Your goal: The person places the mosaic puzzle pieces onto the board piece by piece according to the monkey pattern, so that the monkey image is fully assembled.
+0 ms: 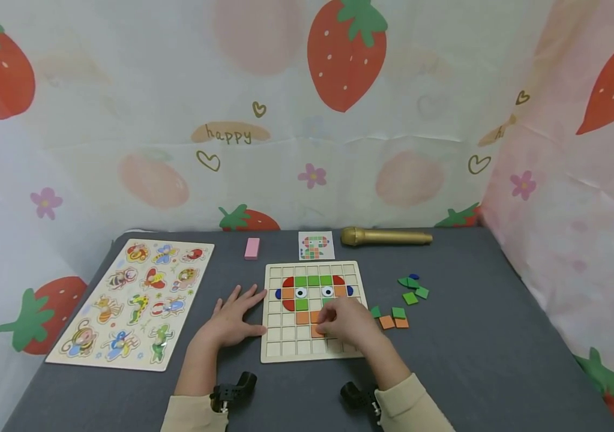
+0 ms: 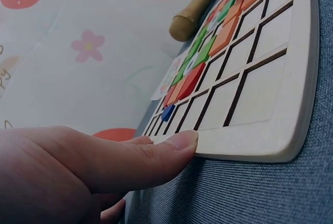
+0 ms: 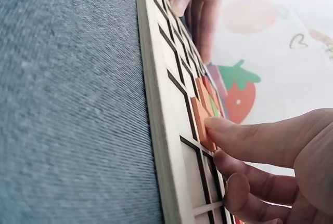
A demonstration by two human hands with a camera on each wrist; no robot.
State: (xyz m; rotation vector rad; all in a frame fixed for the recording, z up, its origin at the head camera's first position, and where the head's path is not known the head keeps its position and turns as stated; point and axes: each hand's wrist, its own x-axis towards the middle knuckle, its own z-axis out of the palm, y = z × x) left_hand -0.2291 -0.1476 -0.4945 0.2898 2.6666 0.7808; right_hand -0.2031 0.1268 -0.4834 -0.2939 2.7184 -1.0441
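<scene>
A wooden grid board [image 1: 279, 351] lies in front of me, with red, green, orange and blue tiles and two eye tiles set in its upper and middle squares. My left hand [image 1: 233, 322] is spread at the board's left side, fingers straight. In the left wrist view its thumb [image 2: 179, 143] touches the board's rim. Over the lower middle of the grid, my right hand [image 1: 351, 324] has its thumb and curled forefinger at an orange square tile [image 3: 202, 122]. Its thumb tip [image 3: 218, 125] rests against that tile, which sits in a square of the grid.
Loose green tiles [image 1: 410, 298], orange tiles [image 1: 387, 322] and a blue piece lie right of the board. Behind it are a pattern card [image 1: 316, 245], a pink block [image 1: 251, 248] and a gold microphone [image 1: 388, 236]. An insect picture puzzle [image 1: 141, 324] lies at left.
</scene>
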